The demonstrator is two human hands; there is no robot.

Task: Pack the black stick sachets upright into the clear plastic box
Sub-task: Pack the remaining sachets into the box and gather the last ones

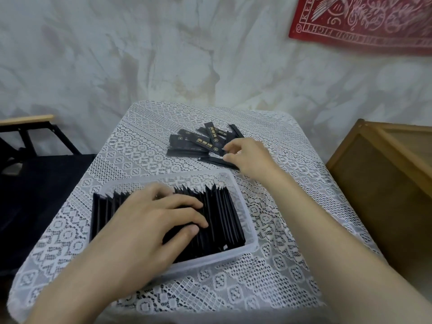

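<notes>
Right hand (247, 155): reaches to the pile's near-right edge, fingers curled toward the thumb and touching the sachets there. I cannot tell whether the pinch has closed on one.
Left hand (149, 218): lies flat with fingers straight and spread, pressing on the tops of the row in the box and gripping nothing.
Desk (292, 195): lace-covered, with open lace between pile and box and to the right of both. A crate (385, 183) stands off its right edge and a chair (46, 178) off its left.
Box (253, 239): on the near-left part of the desk, under the left hand.
Row (224, 213): sachets on edge, long axes running near to far, filling the box from its left wall almost to its right. A slim gap shows at the right end and a strip along the far wall.
Pile (198, 141): beyond the box and slightly right of it, lying flat and criss-crossed.
Near sachet (217, 161): flat by the right thumb, long axis left to right, crosswise to the row.
Coming move, as judged: the right hand is nearer the pile. A sachet must come back and leftward, turn to match the row, tip on edge and enter the right-end gap.
</notes>
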